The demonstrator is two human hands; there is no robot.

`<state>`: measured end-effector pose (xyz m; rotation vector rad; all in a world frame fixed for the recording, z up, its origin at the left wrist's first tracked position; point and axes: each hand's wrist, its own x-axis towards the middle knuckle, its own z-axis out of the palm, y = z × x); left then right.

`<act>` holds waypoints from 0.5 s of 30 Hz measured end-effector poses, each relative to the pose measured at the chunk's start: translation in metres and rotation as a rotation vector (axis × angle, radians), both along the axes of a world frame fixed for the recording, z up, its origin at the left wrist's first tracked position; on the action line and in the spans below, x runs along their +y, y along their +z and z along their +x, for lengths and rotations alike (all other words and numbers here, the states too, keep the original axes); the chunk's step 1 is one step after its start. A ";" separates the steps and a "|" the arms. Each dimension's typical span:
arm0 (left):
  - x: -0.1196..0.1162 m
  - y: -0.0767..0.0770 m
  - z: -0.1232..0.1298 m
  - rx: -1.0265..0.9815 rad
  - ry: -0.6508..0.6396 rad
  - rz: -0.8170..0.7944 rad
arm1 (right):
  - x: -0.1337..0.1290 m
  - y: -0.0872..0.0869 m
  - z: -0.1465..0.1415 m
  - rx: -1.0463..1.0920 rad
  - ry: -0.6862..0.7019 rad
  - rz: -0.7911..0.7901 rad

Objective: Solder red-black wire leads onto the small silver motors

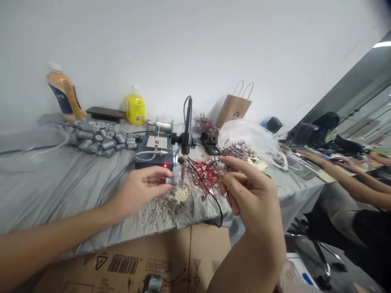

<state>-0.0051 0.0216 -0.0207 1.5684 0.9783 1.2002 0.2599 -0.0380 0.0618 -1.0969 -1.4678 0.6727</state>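
Pale wall [152,44] across the upper frame, grey sheet [70,183] spread below. At centre, motor [172,180] pinched between thumb and fingers of the left hand [146,183], just beside the down-pointing tip of an iron [185,138]. Right of centre, right hand [250,191] with fingers curled, thumb close to them; cannot tell whether pinching anything. Between both hands, farther back, red wires [203,175]. Left of centre, box [152,158] with red light [165,165] lit; farther left, pile of motors [100,138]. Bottom middle, cardboard [174,244] under second motor [154,283].
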 end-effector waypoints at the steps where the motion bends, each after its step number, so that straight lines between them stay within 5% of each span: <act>1: -0.001 0.001 0.000 -0.004 0.013 0.003 | 0.002 -0.005 0.000 0.016 0.027 -0.036; 8: -0.011 0.004 0.008 -0.062 0.044 -0.028 | 0.011 -0.030 0.005 0.080 0.168 -0.141; 15: -0.018 0.005 0.013 -0.114 0.028 -0.044 | 0.017 -0.032 0.009 -0.046 0.129 0.044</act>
